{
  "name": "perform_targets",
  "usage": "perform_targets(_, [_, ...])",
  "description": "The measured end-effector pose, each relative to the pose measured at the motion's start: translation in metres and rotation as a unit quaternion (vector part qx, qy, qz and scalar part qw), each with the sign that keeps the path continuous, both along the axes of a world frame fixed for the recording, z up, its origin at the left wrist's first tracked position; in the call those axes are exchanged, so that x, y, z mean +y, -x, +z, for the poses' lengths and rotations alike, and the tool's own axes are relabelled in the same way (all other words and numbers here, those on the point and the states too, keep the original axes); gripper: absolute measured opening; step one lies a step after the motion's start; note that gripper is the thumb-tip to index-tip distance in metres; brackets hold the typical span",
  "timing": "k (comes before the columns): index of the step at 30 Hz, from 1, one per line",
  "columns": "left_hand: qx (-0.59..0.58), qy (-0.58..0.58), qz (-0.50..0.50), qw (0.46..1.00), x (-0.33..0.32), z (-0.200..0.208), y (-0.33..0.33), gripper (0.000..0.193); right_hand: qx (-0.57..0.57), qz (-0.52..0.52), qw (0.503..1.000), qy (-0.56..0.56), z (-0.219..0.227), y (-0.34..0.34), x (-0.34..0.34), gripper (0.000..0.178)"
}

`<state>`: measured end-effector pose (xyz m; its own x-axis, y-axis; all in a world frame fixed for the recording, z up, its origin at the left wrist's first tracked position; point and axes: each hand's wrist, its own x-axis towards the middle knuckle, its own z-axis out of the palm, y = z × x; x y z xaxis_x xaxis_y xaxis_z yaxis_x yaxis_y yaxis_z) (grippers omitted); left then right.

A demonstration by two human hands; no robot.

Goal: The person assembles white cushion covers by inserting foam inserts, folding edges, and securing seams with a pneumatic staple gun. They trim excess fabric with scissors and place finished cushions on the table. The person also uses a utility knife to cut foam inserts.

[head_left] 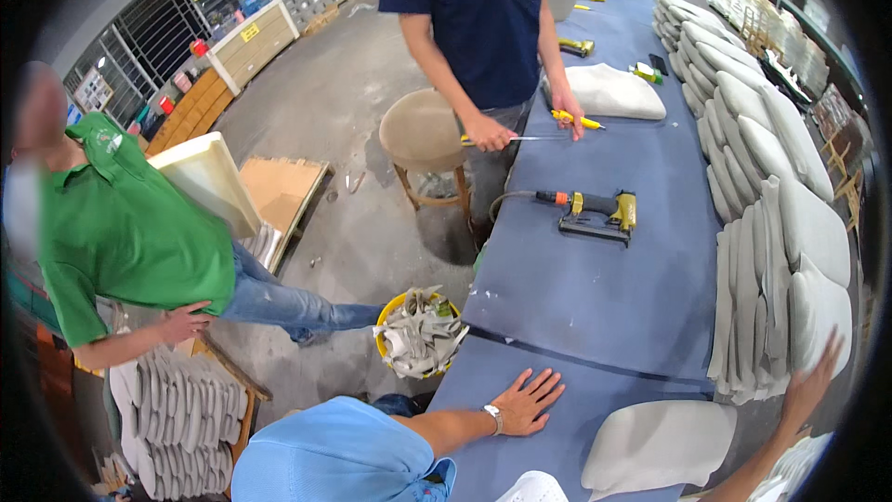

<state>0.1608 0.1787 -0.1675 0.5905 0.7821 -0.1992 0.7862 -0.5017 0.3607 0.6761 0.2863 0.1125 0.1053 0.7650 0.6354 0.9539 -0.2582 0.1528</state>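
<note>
My left hand (527, 402), with a watch on its wrist, lies flat on the blue-covered table (595, 293), fingers spread and holding nothing. To its right rests a pale grey padded panel (660, 446) with rounded corners. My right hand (814, 381) reaches to the near end of a long row of stacked grey padded panels (822, 302). Its fingers are apart and seem to rest against the outermost panel, gripping none of it. Farther up the table lies a yellow-and-black staple gun (599, 214) with an air hose attached.
Across the table a person in navy (483, 28) holds a thin metal tool and a yellow-handled one, beside a round stool (423, 130). At left stands a person in green (149, 223). A yellow bucket of scraps (423, 335) sits by the table edge. More panels (177, 418) are piled lower left.
</note>
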Motion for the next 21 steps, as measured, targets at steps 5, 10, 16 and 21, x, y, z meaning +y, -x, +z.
perform_targets(5, [0.022, -0.001, 0.013, 1.0, -0.003, -0.004, 0.005, 0.072, 0.068, -0.101, 0.979, 0.166, -0.023, 0.043, 0.057, 0.093])
perform_targets(10, [0.043, -0.005, 0.008, 0.999, 0.007, -0.002, 0.01, 0.073, 0.071, -0.124, 0.982, 0.127, -0.019, 0.042, 0.038, 0.093])
perform_targets(16, [0.0, -0.017, 0.019, 1.0, 0.0, -0.015, 0.006, 0.073, 0.109, -0.07, 0.989, 0.075, -0.017, 0.001, 0.01, 0.087])
perform_targets(21, [-0.004, -0.036, 0.022, 0.999, 0.005, -0.016, 0.008, 0.074, 0.214, 0.042, 0.976, 0.027, 0.075, -0.013, -0.09, 0.074])
